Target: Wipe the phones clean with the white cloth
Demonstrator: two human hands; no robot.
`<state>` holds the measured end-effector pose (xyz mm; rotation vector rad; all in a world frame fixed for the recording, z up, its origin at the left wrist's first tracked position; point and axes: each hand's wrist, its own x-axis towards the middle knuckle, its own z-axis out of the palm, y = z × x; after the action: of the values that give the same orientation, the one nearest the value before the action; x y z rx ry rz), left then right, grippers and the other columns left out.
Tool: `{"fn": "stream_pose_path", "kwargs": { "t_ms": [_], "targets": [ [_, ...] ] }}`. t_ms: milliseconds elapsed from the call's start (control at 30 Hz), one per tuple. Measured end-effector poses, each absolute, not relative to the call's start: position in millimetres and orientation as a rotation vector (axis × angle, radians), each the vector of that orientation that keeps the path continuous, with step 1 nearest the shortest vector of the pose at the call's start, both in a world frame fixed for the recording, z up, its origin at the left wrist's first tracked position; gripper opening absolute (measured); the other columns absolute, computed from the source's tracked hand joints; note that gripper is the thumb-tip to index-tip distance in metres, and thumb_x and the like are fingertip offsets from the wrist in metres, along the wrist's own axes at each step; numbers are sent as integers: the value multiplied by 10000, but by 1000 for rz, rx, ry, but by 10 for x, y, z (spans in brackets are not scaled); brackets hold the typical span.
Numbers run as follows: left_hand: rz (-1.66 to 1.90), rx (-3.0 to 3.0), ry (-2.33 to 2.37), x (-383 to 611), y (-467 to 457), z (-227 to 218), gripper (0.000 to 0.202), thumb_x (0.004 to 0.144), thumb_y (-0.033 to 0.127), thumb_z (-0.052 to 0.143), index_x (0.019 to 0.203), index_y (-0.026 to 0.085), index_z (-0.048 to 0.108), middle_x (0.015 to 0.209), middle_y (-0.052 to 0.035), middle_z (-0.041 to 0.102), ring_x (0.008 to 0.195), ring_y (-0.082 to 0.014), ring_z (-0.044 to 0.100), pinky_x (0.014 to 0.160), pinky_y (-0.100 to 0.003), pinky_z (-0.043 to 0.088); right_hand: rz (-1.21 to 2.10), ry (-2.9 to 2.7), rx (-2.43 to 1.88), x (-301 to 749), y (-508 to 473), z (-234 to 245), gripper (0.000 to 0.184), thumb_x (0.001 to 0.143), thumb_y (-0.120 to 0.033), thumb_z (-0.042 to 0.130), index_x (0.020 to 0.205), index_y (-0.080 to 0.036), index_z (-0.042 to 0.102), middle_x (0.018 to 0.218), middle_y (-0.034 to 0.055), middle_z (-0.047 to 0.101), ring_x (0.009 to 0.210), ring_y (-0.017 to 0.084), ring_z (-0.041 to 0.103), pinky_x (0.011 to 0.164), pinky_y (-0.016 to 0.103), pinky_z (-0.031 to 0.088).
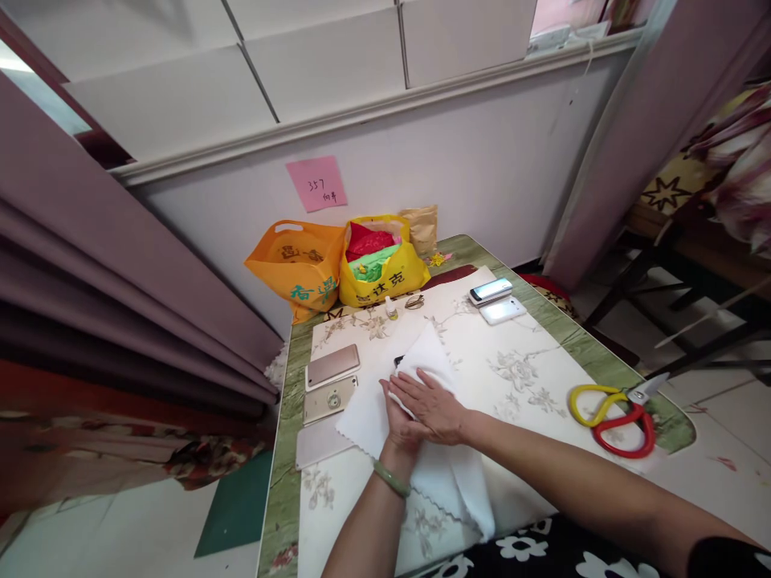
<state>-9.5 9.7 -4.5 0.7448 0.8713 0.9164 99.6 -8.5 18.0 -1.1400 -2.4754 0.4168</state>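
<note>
A white cloth (430, 357) with a scalloped edge is draped over and under my hands at the middle of the table. My left hand (397, 421), with a green bangle at the wrist, is closed around part of the cloth, its fingers mostly covered. Across it lies my right hand (432, 408), palm down, fingers stretched out flat on the cloth. A small dark corner of an object (398, 361) peeks out beyond the fingertips; the rest is hidden. Left of the cloth lie a rose-coloured phone (333, 364), a gold phone with a ring (331, 399) and a pale phone (322, 443).
Red-and-yellow-handled scissors (620, 409) lie at the right edge. Two phones, one dark-edged (491, 291) and one white (503, 311), sit at the back right. An orange bag (298, 265), a yellow bag (382, 273) and a tiny bottle (391, 308) stand at the back.
</note>
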Motion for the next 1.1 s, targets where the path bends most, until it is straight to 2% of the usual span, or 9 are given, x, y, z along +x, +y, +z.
{"fn": "stream_pose_path", "kwargs": {
  "t_ms": [133, 333, 500, 600, 733, 867, 1033, 1067, 1100],
  "targets": [
    [1078, 239, 759, -82, 157, -28, 511, 853, 679, 381, 1096, 331, 665, 1285, -19, 609, 1341, -235, 437, 1020, -357, 427, 496, -2438, -1209, 964, 124, 210, 726, 962, -611, 278, 1536, -183, 154, 1579, 91, 186, 1471, 236, 127, 1187, 487, 36],
    [988, 130, 575, -45, 182, 69, 567, 882, 666, 349, 1288, 335, 566, 1351, -27, 575, 1328, -239, 453, 1081, -407, 376, 600, -2362, -1310, 985, 363, 226, 742, 963, -624, 232, 1532, -151, 180, 1586, 89, 168, 1475, 231, 102, 1189, 479, 24],
    [966, 128, 531, 14, 148, 93, 675, 863, 711, 338, 1293, 248, 578, 1334, -94, 588, 1287, -285, 494, 1077, -471, 373, 611, -2160, -1435, 1028, 370, 114, 750, 957, -581, 312, 1533, -120, 174, 1587, 114, 178, 1472, 248, 115, 1185, 480, 140],
    [977, 104, 570, -1, 113, 84, 620, 870, 672, 398, 1244, 229, 617, 1260, -106, 638, 1218, -278, 557, 1064, -464, 390, 546, -1967, -1424, 1101, 267, 14, 594, 986, -442, 304, 1494, -133, 311, 1547, 114, 308, 1452, 242, 205, 1171, 476, 218],
    [1015, 105, 566, -23, 115, 64, 512, 907, 576, 430, 1189, 213, 656, 1098, -92, 712, 1123, -244, 622, 1057, -433, 406, 557, -1696, -1409, 1205, 59, -4, 431, 996, -413, 295, 1119, -211, 655, 1196, 102, 640, 1199, 238, 539, 1013, 430, 443],
    [1024, 160, 585, -23, 156, 65, 520, 916, 568, 407, 1126, 186, 690, 1057, -97, 725, 1086, -241, 644, 1044, -421, 423, 686, -1413, -1371, 1108, -220, 277, 436, 989, -468, 334, 821, -210, 643, 815, 49, 639, 789, 190, 616, 746, 324, 530],
    [1174, 318, 774, -92, 40, 15, 674, 964, 423, 134, 1051, 43, 684, 1137, -144, 670, 1151, -176, 594, 992, -249, 429, 843, -1553, -1128, 800, -516, 733, 413, 1004, -432, 332, 1181, -193, 619, 1209, 91, 620, 1183, 205, 537, 1031, 360, 432],
    [1223, 308, 809, -110, -10, -14, 669, 962, 378, 90, 998, 98, 696, 1160, -131, 655, 1202, -153, 556, 919, -221, 479, 899, -1676, -1053, 774, -523, 762, 433, 1001, -440, 339, 1257, -194, 588, 1297, 94, 583, 1257, 205, 491, 1075, 370, 399],
    [1270, 276, 840, -123, -59, -47, 659, 964, 339, 78, 1065, 96, 682, 1181, -104, 643, 1248, -130, 517, 986, -195, 417, 936, -1782, -996, 770, -504, 762, 455, 996, -451, 350, 1313, -197, 556, 1362, 92, 545, 1300, 203, 459, 1098, 373, 379]
  ]
}}
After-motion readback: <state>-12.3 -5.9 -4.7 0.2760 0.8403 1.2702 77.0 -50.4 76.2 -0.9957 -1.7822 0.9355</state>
